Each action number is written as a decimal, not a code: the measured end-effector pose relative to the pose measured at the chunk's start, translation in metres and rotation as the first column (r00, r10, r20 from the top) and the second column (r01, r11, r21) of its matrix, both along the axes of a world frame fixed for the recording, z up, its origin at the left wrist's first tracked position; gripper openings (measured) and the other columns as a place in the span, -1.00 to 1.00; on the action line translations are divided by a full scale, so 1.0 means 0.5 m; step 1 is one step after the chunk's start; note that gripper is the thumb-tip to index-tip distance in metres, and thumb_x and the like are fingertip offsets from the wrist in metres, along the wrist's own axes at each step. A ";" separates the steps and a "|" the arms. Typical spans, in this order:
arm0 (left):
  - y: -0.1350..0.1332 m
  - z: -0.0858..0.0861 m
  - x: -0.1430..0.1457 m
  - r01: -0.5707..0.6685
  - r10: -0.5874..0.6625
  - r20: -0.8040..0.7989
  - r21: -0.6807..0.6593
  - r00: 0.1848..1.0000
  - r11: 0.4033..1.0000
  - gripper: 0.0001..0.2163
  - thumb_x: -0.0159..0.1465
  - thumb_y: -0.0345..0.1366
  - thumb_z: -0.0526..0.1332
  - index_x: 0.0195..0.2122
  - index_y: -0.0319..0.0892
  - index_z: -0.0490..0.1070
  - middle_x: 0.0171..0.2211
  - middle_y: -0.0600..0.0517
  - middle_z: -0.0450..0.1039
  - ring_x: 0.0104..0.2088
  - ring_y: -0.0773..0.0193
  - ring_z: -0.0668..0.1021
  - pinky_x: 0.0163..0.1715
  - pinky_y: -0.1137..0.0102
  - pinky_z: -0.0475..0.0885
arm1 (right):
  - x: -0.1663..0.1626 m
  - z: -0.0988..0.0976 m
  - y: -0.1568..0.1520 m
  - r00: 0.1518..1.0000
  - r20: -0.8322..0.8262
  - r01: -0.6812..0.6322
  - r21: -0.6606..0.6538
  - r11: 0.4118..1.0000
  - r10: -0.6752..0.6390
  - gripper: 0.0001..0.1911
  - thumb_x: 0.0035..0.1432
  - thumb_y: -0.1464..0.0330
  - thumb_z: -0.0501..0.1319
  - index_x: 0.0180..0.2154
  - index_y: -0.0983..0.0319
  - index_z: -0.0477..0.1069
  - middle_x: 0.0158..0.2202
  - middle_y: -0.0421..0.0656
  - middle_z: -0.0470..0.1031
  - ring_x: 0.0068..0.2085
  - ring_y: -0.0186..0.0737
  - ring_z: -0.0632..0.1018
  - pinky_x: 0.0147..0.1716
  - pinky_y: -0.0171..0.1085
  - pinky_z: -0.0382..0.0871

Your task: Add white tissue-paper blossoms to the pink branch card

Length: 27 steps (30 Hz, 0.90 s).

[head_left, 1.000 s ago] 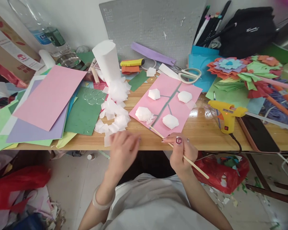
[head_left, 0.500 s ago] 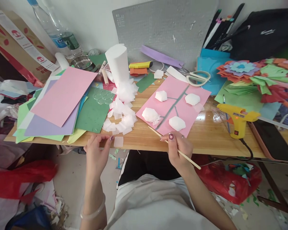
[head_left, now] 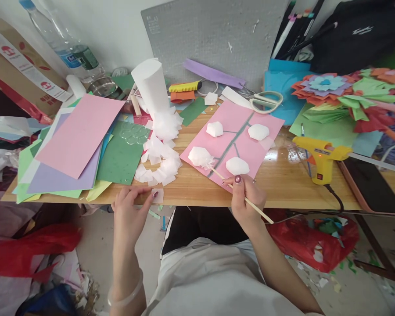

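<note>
My right hand (head_left: 245, 199) grips a thin wooden stick (head_left: 256, 208) whose tip rests on the pink card (head_left: 246, 145), by one of its white tissue puffs (head_left: 199, 156). The card carries a grey branch and several puffs. My left hand (head_left: 130, 208) is at the table's front edge, its fingertips pinching a small white tissue square (head_left: 158, 195). Just beyond it lies a pile of cut tissue squares (head_left: 159, 160) beside a rolled white paper tube (head_left: 151, 85).
Stacked coloured paper sheets (head_left: 75, 136) cover the left of the wooden table (head_left: 283, 184). A yellow glue gun (head_left: 321, 156), scissors (head_left: 265, 101), a phone (head_left: 370, 186), folded paper flowers (head_left: 342, 90), a grey cutting mat (head_left: 213, 37) and a water bottle (head_left: 66, 41) are also here. Red bags lie on the floor.
My left hand moved left along the table edge and took hold of a tissue square. My right hand slid the stick forward, its tip reaching the lower left puff.
</note>
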<state>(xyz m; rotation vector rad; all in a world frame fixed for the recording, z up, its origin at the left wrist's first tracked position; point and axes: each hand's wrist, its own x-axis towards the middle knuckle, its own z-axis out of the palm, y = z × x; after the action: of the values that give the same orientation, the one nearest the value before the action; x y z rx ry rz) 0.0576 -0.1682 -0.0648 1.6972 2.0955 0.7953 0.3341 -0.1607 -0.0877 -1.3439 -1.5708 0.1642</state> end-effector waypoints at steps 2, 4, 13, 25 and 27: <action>0.001 -0.006 0.000 0.015 -0.014 -0.083 0.008 0.996 1.000 -0.81 0.23 -0.12 0.24 -0.32 -0.09 0.56 -0.26 -0.04 0.49 -0.16 0.04 0.51 -0.02 0.07 0.32 | 0.002 -0.001 0.001 1.000 -0.009 0.011 0.002 1.000 -0.011 -0.73 0.37 0.42 0.03 -0.35 0.20 0.44 -0.43 -0.11 0.57 -0.39 -0.20 0.57 -0.37 -0.24 0.43; 0.001 -0.007 -0.002 0.022 -0.022 -0.079 -0.005 0.997 1.000 -0.83 0.23 -0.15 0.23 -0.36 -0.09 0.54 -0.27 -0.03 0.49 -0.18 0.05 0.52 -0.03 0.07 0.32 | 0.002 -0.002 0.002 1.000 -0.017 0.021 0.002 1.000 -0.021 -0.72 0.38 0.41 0.03 -0.36 0.19 0.44 -0.43 -0.11 0.57 -0.40 -0.20 0.57 -0.37 -0.23 0.44; 0.020 0.037 0.053 0.178 -0.219 0.241 0.180 0.946 0.967 -0.90 0.23 -0.20 0.31 -0.37 -0.08 0.53 -0.36 0.03 0.49 -0.28 0.20 0.51 -0.19 0.28 0.40 | 0.000 -0.011 -0.003 0.982 -0.169 0.068 -0.117 0.991 -0.087 -0.66 0.41 0.30 0.01 -0.36 0.19 0.47 -0.40 -0.11 0.60 -0.38 -0.21 0.60 -0.37 -0.26 0.49; 0.134 0.013 0.194 0.392 -0.371 -0.133 0.205 0.919 0.897 -0.93 0.25 -0.32 0.30 -0.34 -0.07 0.59 -0.37 0.03 0.42 -0.23 0.15 0.42 -0.18 0.20 0.19 | -0.013 0.019 -0.021 0.983 -0.114 -0.131 0.122 0.984 0.145 -0.69 0.32 0.50 0.00 -0.37 0.18 0.45 -0.48 -0.15 0.54 -0.42 -0.21 0.54 -0.39 -0.21 0.42; 0.138 0.008 0.194 0.396 -0.373 -0.143 0.198 0.917 0.897 -0.93 0.26 -0.31 0.30 -0.34 -0.07 0.59 -0.36 0.03 0.42 -0.23 0.15 0.42 -0.19 0.21 0.18 | -0.020 0.023 -0.011 0.989 -0.032 -0.137 0.106 0.985 0.141 -0.72 0.30 0.53 0.01 -0.35 0.20 0.45 -0.48 -0.14 0.54 -0.43 -0.22 0.53 -0.41 -0.23 0.41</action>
<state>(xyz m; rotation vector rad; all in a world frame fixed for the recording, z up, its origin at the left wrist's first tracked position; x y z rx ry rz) 0.1546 -0.0992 -0.0607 2.2234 1.6868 0.8553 0.3240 -0.1660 -0.0760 -1.1452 -1.6179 0.1917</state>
